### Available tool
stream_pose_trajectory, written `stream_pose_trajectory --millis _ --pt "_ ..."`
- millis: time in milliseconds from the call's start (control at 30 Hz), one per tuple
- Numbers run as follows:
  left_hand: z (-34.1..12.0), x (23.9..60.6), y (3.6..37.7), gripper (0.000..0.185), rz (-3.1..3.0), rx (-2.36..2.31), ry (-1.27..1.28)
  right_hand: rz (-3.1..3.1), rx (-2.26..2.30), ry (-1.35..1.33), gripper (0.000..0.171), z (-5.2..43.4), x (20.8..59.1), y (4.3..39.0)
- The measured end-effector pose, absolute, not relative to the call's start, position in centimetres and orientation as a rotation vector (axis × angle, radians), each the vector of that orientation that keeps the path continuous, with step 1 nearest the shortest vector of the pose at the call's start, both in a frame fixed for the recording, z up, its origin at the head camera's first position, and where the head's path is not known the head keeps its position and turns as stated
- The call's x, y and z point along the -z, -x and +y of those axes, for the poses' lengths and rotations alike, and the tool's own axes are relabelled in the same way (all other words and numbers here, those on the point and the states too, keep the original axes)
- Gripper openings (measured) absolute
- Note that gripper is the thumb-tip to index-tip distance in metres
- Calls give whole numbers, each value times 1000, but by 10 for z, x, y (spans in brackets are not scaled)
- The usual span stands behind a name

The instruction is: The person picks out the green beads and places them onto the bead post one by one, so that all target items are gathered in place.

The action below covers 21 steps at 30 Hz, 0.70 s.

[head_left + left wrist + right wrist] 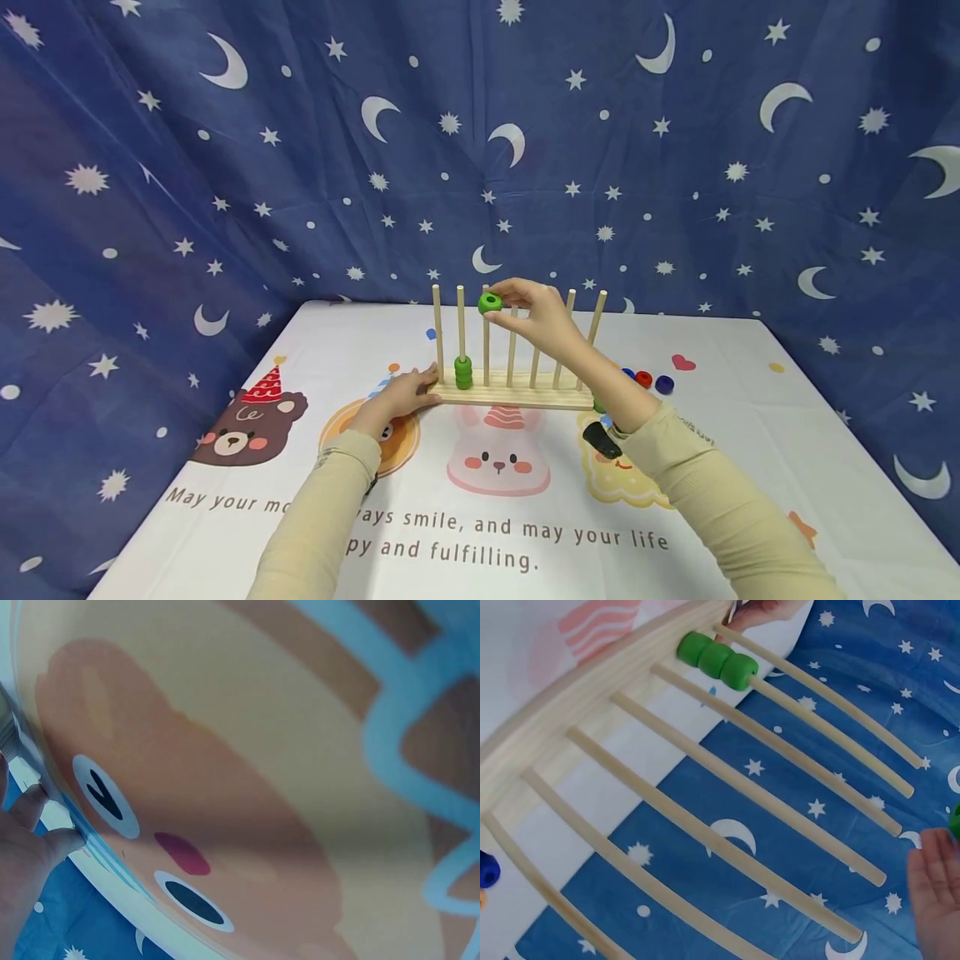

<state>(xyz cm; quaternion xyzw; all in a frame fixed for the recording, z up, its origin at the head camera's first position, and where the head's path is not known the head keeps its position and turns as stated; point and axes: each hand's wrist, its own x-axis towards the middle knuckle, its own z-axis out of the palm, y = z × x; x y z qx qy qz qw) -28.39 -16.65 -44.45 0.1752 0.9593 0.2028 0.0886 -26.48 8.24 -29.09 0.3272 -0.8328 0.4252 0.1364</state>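
Note:
A wooden rack (517, 397) with several upright pegs stands on the table. Three green beads (463, 373) are stacked low on its second peg from the left. My left hand (401, 393) grips the rack's left end, thumb in front and fingers behind. Up at peg-top height, my right hand (536, 312) pinches a green bead (490, 303) between thumb and fingers, its hole showing. From the head the bead overlaps the top of the third peg (486, 354); in the right wrist view, a gap separates this bead (955, 822) from the peg tips.
Beyond the right forearm lie loose beads: a red one (643, 379), a dark blue one (664, 384) and a partly hidden green one (599, 406). A printed white cloth (480, 575) covers the table. Behind hangs a blue curtain (442, 208) with moons and stars.

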Motion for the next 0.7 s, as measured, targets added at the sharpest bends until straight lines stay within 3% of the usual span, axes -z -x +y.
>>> stream_pose_trajectory --millis 300,700 --pt "-169 447 287 56 2846 -577 -567 -2314 -1171 -1073 35 77 275 282" --pt "-170 444 288 56 2855 -565 -541 -2442 -1265 -986 34 62 276 310"
